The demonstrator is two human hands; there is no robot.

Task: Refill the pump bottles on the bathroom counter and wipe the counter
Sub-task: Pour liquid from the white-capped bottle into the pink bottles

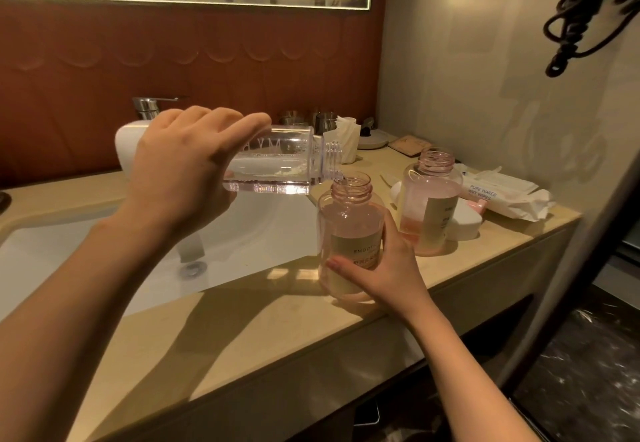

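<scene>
My left hand (183,168) grips a clear plastic bottle (277,161), tipped on its side above the sink edge, its open neck at the mouth of a pink bottle (349,227). Clear liquid runs from one into the other. The pink bottle stands uncapped on the beige counter (263,331), and my right hand (384,268) holds its lower side, fingers curled round the label. A second uncapped pink bottle (433,199) stands behind it to the right, with a little liquid at its bottom.
A white sink (114,258) with a chrome tap (152,106) lies at left. A pack of wet wipes (498,189), a white pump head (464,220), a tissue holder (346,140) and metal cups (311,119) crowd the right and back. A black coiled cord (581,16) hangs on the right wall.
</scene>
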